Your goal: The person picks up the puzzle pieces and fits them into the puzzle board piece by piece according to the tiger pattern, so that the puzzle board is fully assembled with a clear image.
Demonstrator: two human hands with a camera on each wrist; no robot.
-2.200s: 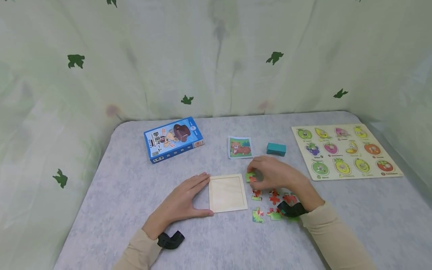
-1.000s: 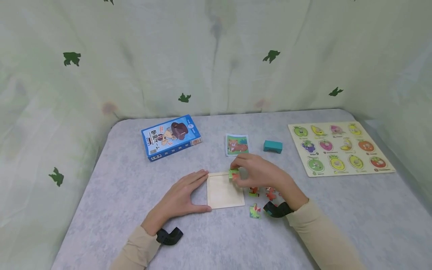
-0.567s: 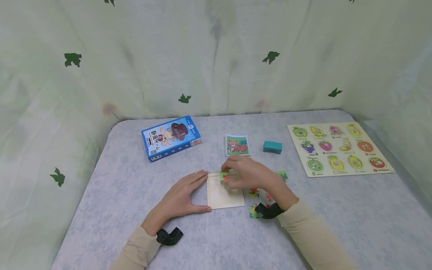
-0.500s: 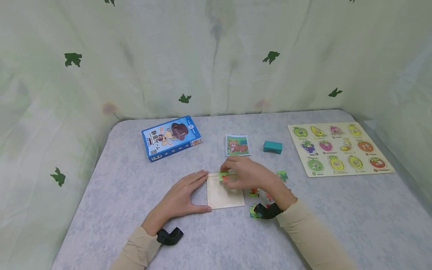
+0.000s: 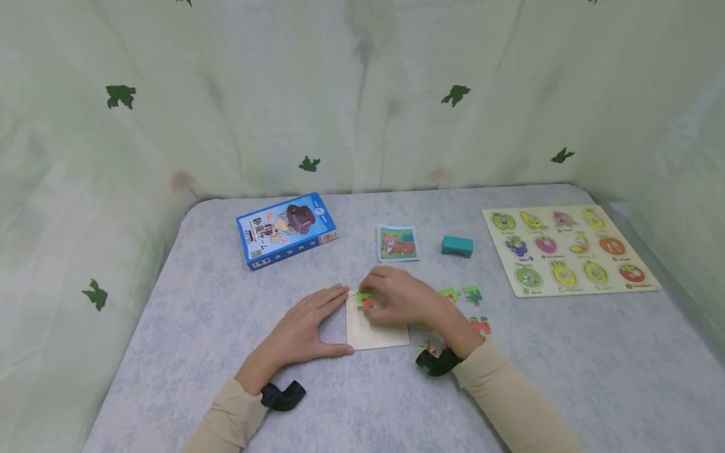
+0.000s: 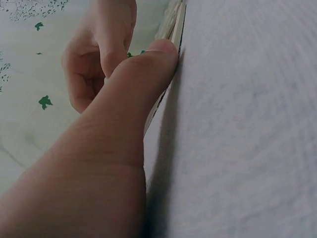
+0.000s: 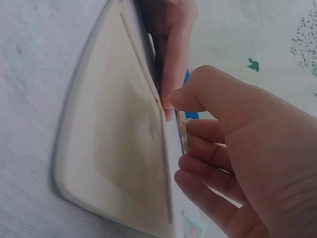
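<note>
My left hand [image 5: 297, 330] lies flat on the table with fingers spread. Its thumb and index fingertips touch the left edge of a square, shallow wooden puzzle tray [image 5: 378, 336]. Over the tray's upper left part, my right hand [image 5: 404, 297] pinches a green and red jigsaw piece [image 5: 365, 300] between thumb and fingers. In the right wrist view, a sliver of the jigsaw piece [image 7: 186, 135] shows at the fingertips, above the bare tray [image 7: 124, 139]. Loose jigsaw pieces [image 5: 472, 294] lie right of the tray, several of them partly hidden under my right hand and wrist.
Behind the tray lies a small bear picture card [image 5: 398, 243], with a teal block [image 5: 457, 246] to its right. A blue game box [image 5: 287, 230] sits at the back left. A fruit puzzle board [image 5: 569, 251] lies at the right. A pale curtain hangs behind the table.
My right hand has carried the jigsaw piece leftward from beside the tray to over its upper left part, uncovering loose pieces on the right. My left hand has stayed at the tray's edge.
</note>
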